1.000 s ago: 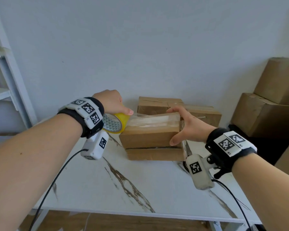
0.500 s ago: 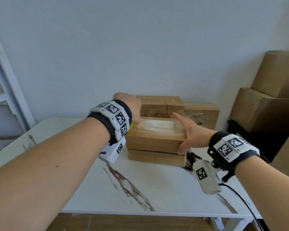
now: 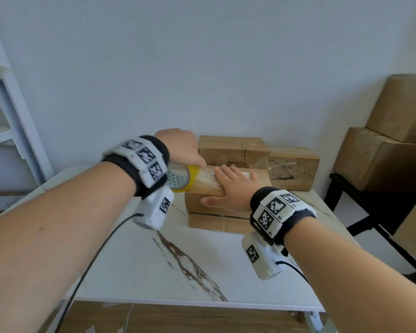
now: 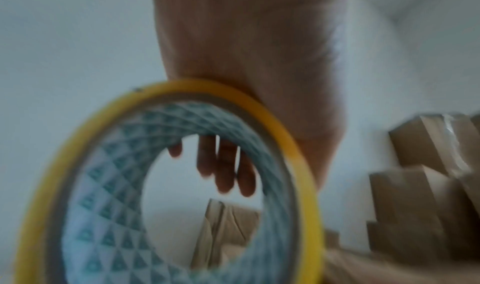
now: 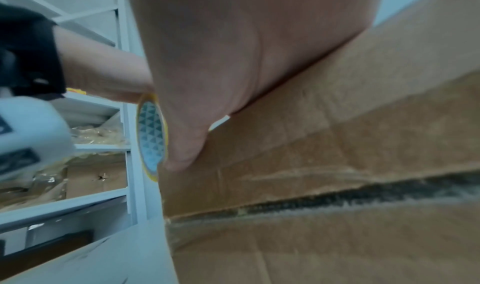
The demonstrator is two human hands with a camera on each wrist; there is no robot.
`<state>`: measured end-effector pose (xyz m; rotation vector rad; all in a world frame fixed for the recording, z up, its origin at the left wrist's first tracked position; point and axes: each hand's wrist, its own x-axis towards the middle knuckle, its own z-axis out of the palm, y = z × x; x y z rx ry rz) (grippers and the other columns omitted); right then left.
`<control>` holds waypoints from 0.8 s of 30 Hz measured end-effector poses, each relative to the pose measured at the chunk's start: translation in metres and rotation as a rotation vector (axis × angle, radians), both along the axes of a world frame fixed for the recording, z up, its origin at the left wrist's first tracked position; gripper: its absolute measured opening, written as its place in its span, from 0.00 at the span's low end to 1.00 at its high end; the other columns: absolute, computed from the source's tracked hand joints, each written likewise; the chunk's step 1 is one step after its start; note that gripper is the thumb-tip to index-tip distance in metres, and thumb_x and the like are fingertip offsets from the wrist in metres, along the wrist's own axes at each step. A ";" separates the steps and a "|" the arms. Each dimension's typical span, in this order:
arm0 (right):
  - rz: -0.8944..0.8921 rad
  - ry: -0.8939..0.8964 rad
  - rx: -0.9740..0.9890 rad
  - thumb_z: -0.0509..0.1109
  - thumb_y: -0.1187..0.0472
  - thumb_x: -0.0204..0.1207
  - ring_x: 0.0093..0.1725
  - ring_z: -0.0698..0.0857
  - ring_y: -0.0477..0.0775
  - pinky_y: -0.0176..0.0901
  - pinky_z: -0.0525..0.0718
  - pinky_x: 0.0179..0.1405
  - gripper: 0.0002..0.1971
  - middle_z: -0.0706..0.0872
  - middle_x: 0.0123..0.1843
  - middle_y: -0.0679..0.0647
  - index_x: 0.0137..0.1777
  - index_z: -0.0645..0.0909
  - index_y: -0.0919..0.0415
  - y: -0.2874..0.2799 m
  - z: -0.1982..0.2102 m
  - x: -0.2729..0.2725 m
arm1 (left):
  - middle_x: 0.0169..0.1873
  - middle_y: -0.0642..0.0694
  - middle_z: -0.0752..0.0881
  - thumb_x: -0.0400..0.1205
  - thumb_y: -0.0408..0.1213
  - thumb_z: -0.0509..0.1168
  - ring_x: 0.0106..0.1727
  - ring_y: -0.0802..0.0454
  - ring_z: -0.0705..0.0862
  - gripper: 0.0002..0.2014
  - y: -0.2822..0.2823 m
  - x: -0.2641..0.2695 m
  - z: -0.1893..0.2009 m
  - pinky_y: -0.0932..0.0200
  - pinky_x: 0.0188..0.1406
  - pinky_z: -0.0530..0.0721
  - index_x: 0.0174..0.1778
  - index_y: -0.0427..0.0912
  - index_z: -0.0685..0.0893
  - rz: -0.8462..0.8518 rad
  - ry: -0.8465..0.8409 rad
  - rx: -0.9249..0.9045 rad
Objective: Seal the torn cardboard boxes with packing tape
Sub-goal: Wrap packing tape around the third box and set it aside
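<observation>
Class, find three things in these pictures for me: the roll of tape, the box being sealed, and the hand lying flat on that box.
tape roll (image 3: 181, 179): head view, on its patterned inner core.
top box (image 3: 202, 198): head view, on its bare front face.
right hand (image 3: 235, 186): head view, on the back of the hand.

A plain pale wall (image 3: 202, 68) stands behind a white marble-veined table (image 3: 202, 272). White shelving (image 3: 7, 131) stands far left; wood floor (image 3: 178, 318) shows below.
</observation>
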<state>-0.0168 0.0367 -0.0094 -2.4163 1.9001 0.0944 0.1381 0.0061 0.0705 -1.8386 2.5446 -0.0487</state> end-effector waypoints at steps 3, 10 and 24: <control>-0.008 -0.024 -0.012 0.52 0.26 0.73 0.84 0.42 0.51 0.67 0.41 0.80 0.48 0.43 0.86 0.48 0.84 0.40 0.52 0.001 -0.001 -0.002 | 0.24 0.46 0.73 0.78 0.54 0.66 0.26 0.49 0.70 0.23 -0.009 0.030 0.008 0.59 0.28 0.65 0.25 0.42 0.71 -0.014 0.374 0.155; -0.039 -0.048 0.013 0.54 0.27 0.73 0.84 0.41 0.52 0.64 0.41 0.81 0.49 0.42 0.86 0.48 0.84 0.38 0.53 0.000 -0.001 0.002 | 0.21 0.47 0.72 0.73 0.60 0.69 0.25 0.50 0.70 0.27 -0.026 0.051 0.000 0.58 0.31 0.67 0.22 0.42 0.72 0.036 0.385 0.153; -0.090 0.022 0.142 0.65 0.26 0.66 0.84 0.40 0.54 0.63 0.45 0.82 0.58 0.39 0.86 0.49 0.84 0.37 0.54 -0.007 0.016 0.012 | 0.22 0.47 0.70 0.71 0.63 0.70 0.26 0.49 0.70 0.29 -0.030 0.089 -0.042 0.58 0.29 0.64 0.24 0.41 0.70 0.146 0.261 0.089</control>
